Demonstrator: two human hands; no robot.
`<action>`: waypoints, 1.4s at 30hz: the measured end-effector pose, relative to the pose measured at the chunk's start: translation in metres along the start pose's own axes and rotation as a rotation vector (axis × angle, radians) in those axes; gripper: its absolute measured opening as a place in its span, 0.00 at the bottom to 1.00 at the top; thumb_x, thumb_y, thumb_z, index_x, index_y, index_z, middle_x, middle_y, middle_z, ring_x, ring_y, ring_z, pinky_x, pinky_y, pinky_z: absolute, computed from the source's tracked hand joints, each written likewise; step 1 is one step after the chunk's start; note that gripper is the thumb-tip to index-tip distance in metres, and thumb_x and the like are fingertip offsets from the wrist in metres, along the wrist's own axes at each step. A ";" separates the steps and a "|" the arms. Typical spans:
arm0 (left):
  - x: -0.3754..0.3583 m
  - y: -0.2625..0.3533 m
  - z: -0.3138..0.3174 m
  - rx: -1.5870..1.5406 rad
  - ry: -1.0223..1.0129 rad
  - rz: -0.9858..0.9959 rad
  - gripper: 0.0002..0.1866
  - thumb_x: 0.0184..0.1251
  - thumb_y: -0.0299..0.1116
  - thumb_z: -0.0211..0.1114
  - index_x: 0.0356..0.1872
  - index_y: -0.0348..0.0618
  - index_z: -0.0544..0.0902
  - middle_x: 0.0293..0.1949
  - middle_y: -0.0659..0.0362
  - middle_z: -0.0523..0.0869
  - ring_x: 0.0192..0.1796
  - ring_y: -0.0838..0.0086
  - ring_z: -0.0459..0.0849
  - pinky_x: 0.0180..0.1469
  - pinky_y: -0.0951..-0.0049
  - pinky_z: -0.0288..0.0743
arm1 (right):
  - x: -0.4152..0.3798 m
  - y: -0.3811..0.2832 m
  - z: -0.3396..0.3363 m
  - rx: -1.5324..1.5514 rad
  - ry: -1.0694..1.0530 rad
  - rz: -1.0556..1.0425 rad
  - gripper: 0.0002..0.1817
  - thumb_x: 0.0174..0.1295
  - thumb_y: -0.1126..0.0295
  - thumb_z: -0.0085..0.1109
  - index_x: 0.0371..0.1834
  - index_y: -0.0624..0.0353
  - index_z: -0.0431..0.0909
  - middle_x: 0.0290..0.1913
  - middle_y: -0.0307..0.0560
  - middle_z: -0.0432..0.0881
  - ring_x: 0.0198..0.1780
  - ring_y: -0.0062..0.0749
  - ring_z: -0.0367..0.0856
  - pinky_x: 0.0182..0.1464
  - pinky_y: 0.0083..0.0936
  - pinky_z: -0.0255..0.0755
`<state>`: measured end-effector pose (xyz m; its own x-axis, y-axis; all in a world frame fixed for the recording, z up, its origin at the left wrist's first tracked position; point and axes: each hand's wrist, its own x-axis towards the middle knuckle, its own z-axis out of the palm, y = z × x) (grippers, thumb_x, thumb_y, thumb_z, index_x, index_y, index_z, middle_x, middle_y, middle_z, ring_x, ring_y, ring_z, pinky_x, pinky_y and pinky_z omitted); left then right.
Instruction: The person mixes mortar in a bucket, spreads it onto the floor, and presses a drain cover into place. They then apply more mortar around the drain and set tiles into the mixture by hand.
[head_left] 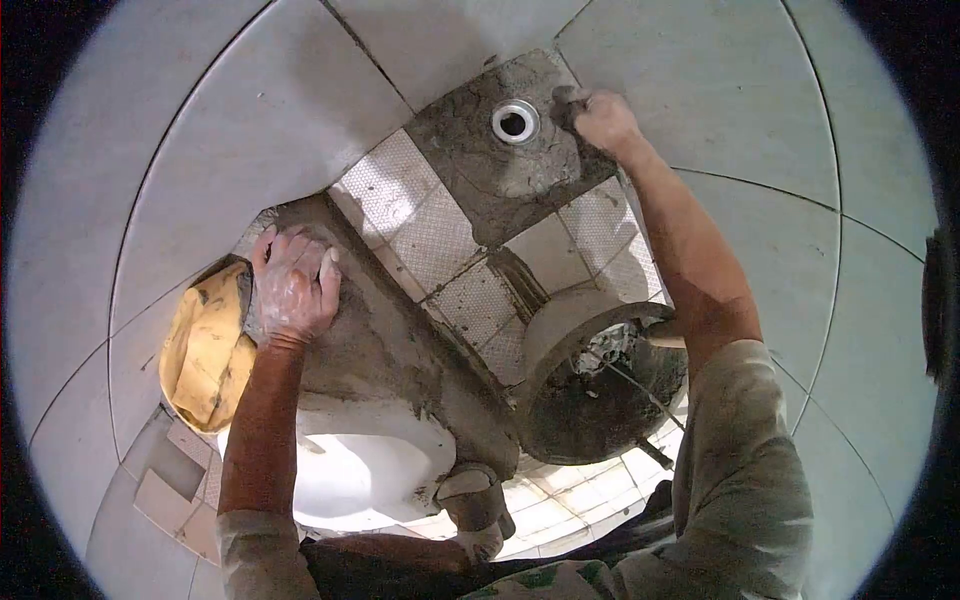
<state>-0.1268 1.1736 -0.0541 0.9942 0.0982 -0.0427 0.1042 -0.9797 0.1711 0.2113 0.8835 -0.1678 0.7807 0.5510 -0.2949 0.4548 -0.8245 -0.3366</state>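
Note:
My left hand [295, 285], dusted with grey, leans on the cement-covered ledge [370, 340] with its fingers spread. My right hand [605, 122] is closed round a dark grey lump of mortar [569, 103] at the edge of a wet mortar patch [470, 130]. Left of that hand, a pale drain ring [533, 122] sits in the patch around a dark hole. Small-patterned floor tiles [435, 235] border the patch. The palm side of my right hand is hidden.
A mortar-stained bucket [560, 345] with a wire handle stands tilted near my right forearm. Something yellow and crumpled [210, 350] lies beside my left hand. A white ceramic fixture [380, 465] is below the ledge. Large grey tiles [740, 110] surround the area.

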 end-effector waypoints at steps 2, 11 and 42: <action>-0.001 0.000 -0.001 0.001 0.001 0.001 0.10 0.61 0.36 0.58 0.31 0.42 0.84 0.36 0.56 0.84 0.53 0.61 0.78 0.65 0.53 0.57 | -0.015 -0.010 0.003 -0.005 -0.030 -0.049 0.18 0.51 0.66 0.50 0.45 0.53 0.83 0.44 0.59 0.83 0.48 0.53 0.81 0.54 0.40 0.75; -0.002 -0.001 0.002 -0.012 0.020 -0.012 0.10 0.60 0.36 0.59 0.32 0.43 0.84 0.36 0.57 0.84 0.52 0.62 0.78 0.66 0.54 0.56 | -0.027 -0.052 0.025 -0.055 -0.089 -0.042 0.20 0.52 0.68 0.53 0.50 0.51 0.80 0.45 0.57 0.83 0.46 0.52 0.82 0.52 0.43 0.75; -0.004 -0.005 0.009 0.003 0.089 -0.012 0.10 0.60 0.41 0.60 0.30 0.49 0.84 0.35 0.60 0.85 0.48 0.67 0.80 0.64 0.57 0.59 | -0.079 -0.121 -0.013 -0.171 0.036 -1.052 0.14 0.54 0.65 0.55 0.43 0.56 0.81 0.35 0.56 0.83 0.37 0.49 0.84 0.40 0.38 0.78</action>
<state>-0.1320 1.1765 -0.0639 0.9913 0.1248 0.0425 0.1160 -0.9790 0.1679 0.1002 0.9384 -0.0921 -0.0285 0.9947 0.0984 0.9596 0.0548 -0.2759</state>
